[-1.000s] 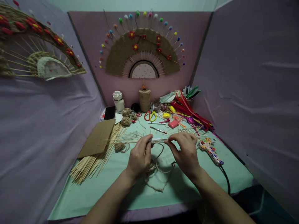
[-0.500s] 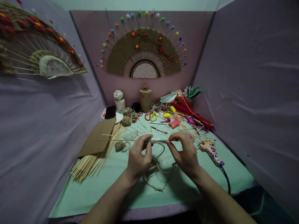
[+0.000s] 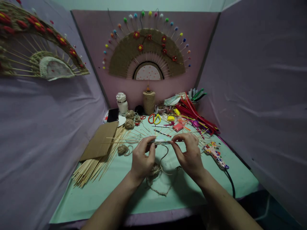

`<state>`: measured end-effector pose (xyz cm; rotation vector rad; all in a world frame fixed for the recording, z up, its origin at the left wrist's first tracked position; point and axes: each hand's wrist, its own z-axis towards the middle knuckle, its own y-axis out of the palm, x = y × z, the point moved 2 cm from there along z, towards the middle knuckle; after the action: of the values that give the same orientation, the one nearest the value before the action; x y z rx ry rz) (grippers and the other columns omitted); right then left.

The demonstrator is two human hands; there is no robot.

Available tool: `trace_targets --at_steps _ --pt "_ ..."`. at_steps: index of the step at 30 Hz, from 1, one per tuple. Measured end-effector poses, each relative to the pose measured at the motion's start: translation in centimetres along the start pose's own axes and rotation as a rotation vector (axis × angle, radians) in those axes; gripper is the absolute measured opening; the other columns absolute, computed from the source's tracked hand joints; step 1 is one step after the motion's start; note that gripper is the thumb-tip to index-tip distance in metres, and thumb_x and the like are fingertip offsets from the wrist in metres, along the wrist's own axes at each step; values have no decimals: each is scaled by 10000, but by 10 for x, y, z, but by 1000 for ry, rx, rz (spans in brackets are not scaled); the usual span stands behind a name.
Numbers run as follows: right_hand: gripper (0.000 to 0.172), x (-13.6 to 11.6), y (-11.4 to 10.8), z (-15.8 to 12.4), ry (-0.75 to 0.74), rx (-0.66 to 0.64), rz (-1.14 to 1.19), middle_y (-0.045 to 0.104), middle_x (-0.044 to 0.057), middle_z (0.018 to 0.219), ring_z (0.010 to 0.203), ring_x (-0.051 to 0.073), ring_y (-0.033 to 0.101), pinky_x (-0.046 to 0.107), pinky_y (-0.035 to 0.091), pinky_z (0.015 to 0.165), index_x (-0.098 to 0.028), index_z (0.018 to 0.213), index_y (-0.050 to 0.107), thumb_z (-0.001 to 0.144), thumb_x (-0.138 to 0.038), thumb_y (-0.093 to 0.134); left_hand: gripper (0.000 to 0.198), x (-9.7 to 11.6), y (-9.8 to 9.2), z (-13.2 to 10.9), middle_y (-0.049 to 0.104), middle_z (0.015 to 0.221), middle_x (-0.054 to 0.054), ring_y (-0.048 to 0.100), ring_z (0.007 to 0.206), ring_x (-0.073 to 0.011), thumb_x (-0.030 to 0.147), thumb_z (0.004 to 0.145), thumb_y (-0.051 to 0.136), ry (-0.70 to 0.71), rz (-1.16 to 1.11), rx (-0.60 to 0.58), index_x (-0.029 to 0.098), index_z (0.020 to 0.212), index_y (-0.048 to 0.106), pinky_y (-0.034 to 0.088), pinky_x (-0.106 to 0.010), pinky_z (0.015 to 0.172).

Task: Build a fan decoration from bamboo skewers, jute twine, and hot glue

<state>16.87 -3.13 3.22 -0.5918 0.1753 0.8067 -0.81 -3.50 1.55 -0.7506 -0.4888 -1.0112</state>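
My left hand (image 3: 142,158) and my right hand (image 3: 189,154) both pinch a small flat piece (image 3: 161,141) held edge-on above the green table (image 3: 96,198). Thin wooden skewers (image 3: 120,139) fan out of the piece to the left and right. A strand of jute twine runs down from it to a loose tangle of twine (image 3: 158,179) lying on the table between my wrists. Both hands have their fingers closed on the piece's edge.
A pile of skewers (image 3: 96,163) and a cardboard sheet (image 3: 100,140) lie left. A patterned glue gun (image 3: 216,155) with a black cord lies right. Twine balls (image 3: 129,123), a twine spool (image 3: 149,101), a jar (image 3: 122,103), scissors (image 3: 154,118) and red pipe cleaners (image 3: 196,115) crowd the back. Finished fans hang on the walls.
Both hands have lifted the skewer piece slightly away from me; the twine strand has shifted with it. The grip is unchanged.
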Motion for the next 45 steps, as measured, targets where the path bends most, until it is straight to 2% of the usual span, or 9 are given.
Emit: trace_targets --at_steps 3,6,14,19,30,34,36,39,45 --pt "126 3 2 0 3 34 -7 670 31 930 902 214 626 400 385 861 -243 1005 533 910 -169 571 199 -6 0 6 723 1027 -76 688 960 -177 162 906 533 56 43 28 188 1032 685 590 -308 812" --pt "153 4 2 0 -1 64 -14 669 48 996 972 223 623 398 383 874 -240 1048 564 909 -176 575 157 -10 -1 12 737 975 -69 686 939 -181 172 895 573 75 65 57 193 968 710 576 -339 852" --pt "8 -1 8 6 7 -12 -59 703 15 899 888 202 616 391 328 854 -238 896 650 895 -244 646 127 -7 3 12 739 974 -68 689 941 -180 188 888 607 89 76 77 193 948 718 565 -350 865" --pt "53 0 13 9 45 -95 -46 709 -6 878 886 190 622 374 308 854 -239 844 652 891 -264 654 123 -5 5 12 739 973 -68 695 946 -184 192 883 612 105 80 118 192 949 715 573 -349 856" --pt "50 -2 8 10 -7 -71 -158 712 -5 859 873 208 597 390 284 850 -241 856 614 889 -251 650 113 3 4 13 745 939 -64 700 908 -177 178 879 616 128 82 128 192 916 722 575 -342 843" --pt "139 4 6 11 78 -39 -28 711 20 970 924 212 639 365 338 841 -238 1000 589 883 -280 650 110 2 5 14 745 949 -67 697 911 -176 184 876 622 109 63 121 190 922 722 572 -331 837" --pt "135 5 5 13 84 -70 24 725 12 964 906 203 663 364 344 845 -240 1015 583 893 -268 632 108 2 5 15 746 950 -65 699 907 -176 187 875 623 98 53 114 193 921 721 570 -329 838" --pt "110 4 6 15 58 -118 38 741 -6 881 846 191 681 363 334 845 -238 999 580 898 -225 623 101 1 7 14 744 937 -62 696 893 -174 191 873 628 79 30 102 192 911 721 572 -327 829" --pt "103 6 1 18 -29 -31 -8 750 25 918 842 180 684 351 363 859 -216 1029 601 939 -184 560 115 -5 6 19 728 941 -63 681 892 -178 230 883 620 -15 -9 81 186 921 719 572 -336 833"
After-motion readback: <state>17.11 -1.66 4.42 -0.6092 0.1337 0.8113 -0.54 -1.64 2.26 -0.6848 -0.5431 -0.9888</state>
